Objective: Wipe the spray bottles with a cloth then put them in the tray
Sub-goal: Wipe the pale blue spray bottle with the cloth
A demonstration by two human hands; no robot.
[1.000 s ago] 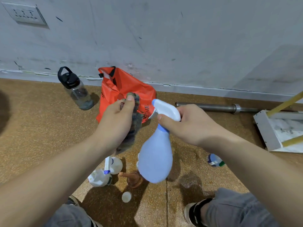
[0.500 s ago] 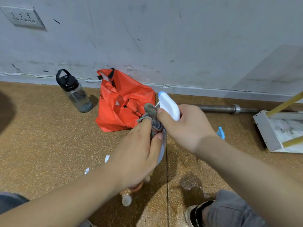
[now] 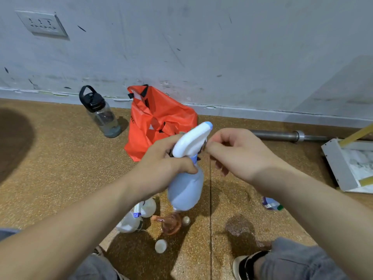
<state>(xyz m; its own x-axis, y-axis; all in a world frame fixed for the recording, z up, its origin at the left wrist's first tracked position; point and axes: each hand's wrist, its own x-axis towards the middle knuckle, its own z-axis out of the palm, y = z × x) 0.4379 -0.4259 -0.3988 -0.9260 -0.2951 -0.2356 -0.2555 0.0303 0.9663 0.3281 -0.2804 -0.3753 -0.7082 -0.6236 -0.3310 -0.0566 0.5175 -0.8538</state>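
Spray bottle: pale blue, held in mid-air above the floor, nozzle pointing away.
Left hand: clamped round the neck, likely steadying it for wiping.
Right hand: just beside the trigger head, fingertips pinched together; cloth barely visible.
Tray: well apart, far right.

Against the scuffed grey wall ahead of you stands a clear plastic water bottle with a black looped lid, and just right of it slumps a crumpled orange carrier bag. A steel bar lies along the speckled brown floor, and a white wall socket sits upper left.
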